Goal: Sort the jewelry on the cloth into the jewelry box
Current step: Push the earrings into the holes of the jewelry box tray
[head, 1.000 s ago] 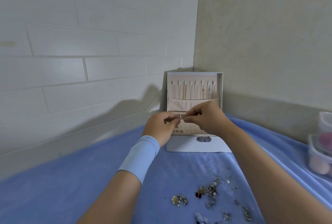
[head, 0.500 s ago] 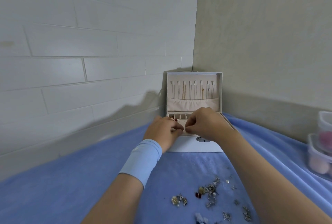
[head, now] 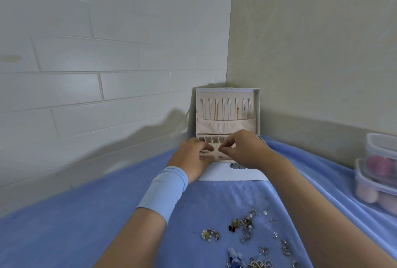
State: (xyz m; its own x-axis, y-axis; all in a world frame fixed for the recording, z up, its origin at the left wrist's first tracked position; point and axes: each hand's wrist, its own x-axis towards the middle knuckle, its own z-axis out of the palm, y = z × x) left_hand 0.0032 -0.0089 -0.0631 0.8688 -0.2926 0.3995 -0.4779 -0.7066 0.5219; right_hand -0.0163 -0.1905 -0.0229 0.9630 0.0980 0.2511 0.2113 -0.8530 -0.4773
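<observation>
White jewelry box [head: 225, 174], lid [head: 258, 113] up w/ hung chains [head: 216, 111], beige lining [head: 225, 125]

Free passage over bare blue cloth [head: 86, 224] at left. Closed behind by tiled wall [head: 107, 85] and jewelry box [head: 232, 175] with lid [head: 257, 108] upright; crowded above its tray [head: 216, 149] by left hand [head: 191, 158] and right hand [head: 247, 149]. Blocked at right by stacked plastic containers [head: 378, 177], in front by scattered jewelry [head: 247, 227].

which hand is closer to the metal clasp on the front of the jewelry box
Right. The right hand is just above the clasp; the left hand is farther off, to the clasp's left.
</observation>
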